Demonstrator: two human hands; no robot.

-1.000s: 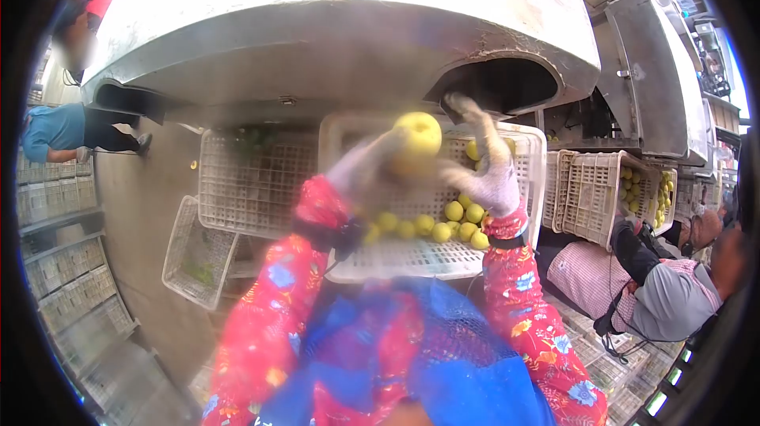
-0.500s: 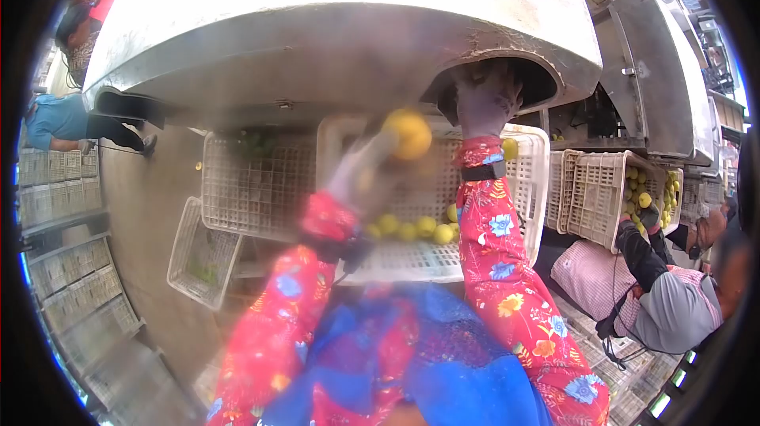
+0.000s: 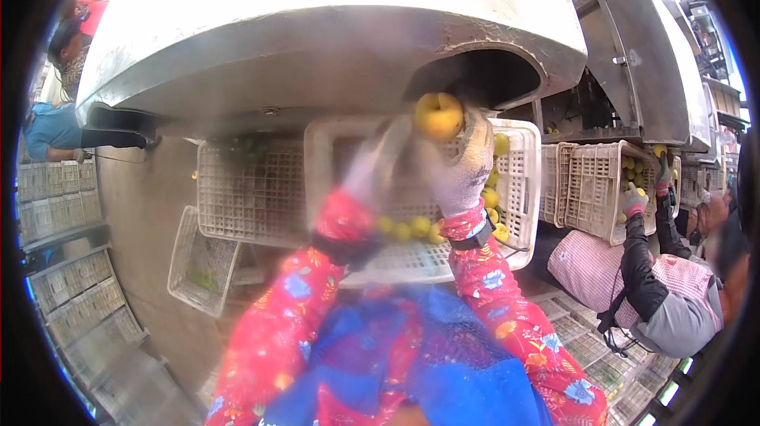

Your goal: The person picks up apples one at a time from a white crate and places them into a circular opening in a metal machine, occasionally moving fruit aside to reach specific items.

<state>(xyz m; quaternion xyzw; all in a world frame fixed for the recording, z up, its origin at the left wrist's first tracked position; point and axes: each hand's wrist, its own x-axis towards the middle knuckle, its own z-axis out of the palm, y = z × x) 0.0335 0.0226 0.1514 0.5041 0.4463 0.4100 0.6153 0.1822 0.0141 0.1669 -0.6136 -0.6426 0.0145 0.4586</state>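
Note:
Gloved, my right hand [image 3: 467, 158] is closed round a yellow fruit [image 3: 438, 116], just below the dark opening [image 3: 507, 74] of the metal machine. My left hand [image 3: 372, 163], also gloved, is left of it over the white crate [image 3: 521, 188]; its fingers are smeared, and I cannot make out what they hold, if anything. Several yellow-green fruits [image 3: 401, 231] lie in the crate below my hands, with more along its right side.
The pale metal machine [image 3: 332, 46] spans the top. Another crate [image 3: 249, 188] adjoins on the left, with a smaller tilted crate [image 3: 203, 268] below. At right a co-worker [image 3: 673, 299] reaches to a fruit-filled crate [image 3: 594, 188]. Another person [image 3: 55, 129] stands far left.
My right hand has come out of the machine's opening and down over the crate, with a fruit. The fruit at my left hand no longer shows there. The co-worker's arms have moved up.

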